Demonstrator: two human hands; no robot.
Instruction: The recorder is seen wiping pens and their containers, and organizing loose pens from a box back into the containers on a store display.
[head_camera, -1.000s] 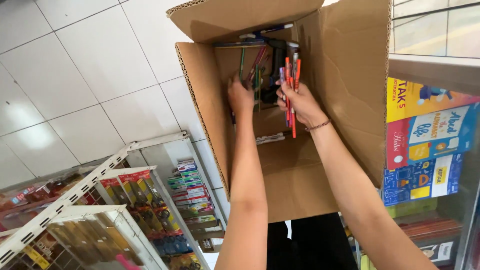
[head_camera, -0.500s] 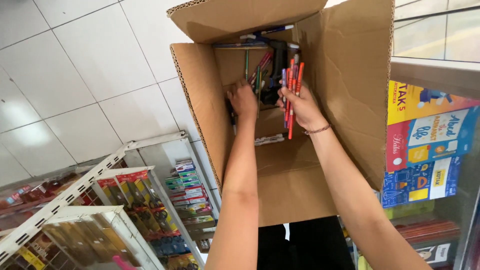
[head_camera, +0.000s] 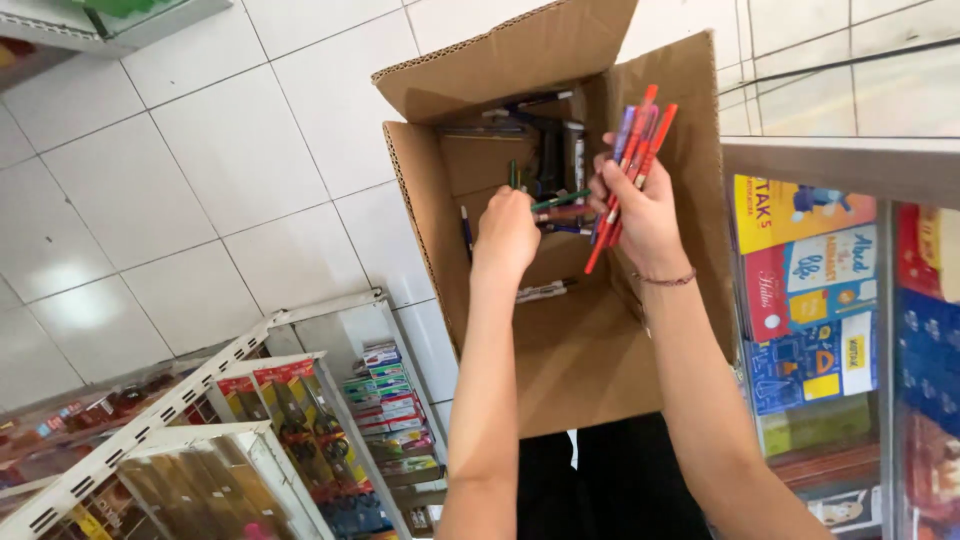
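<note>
Where a second ago both hands sat low in the cardboard box (head_camera: 600, 350), we now log: right hand (head_camera: 640, 215) raised, clenched on a bundle of red pens (head_camera: 632, 150); left hand (head_camera: 507, 235) closed around a green pen (head_camera: 560, 200) among the loose pens.

A bunch of red and purple pens (head_camera: 630, 160) is held upright at upper right of centre, tips fanned upward. A green pen (head_camera: 560, 200) is gripped nearly level at centre. Both are set inside an open brown cardboard box (head_camera: 590, 350).
</note>
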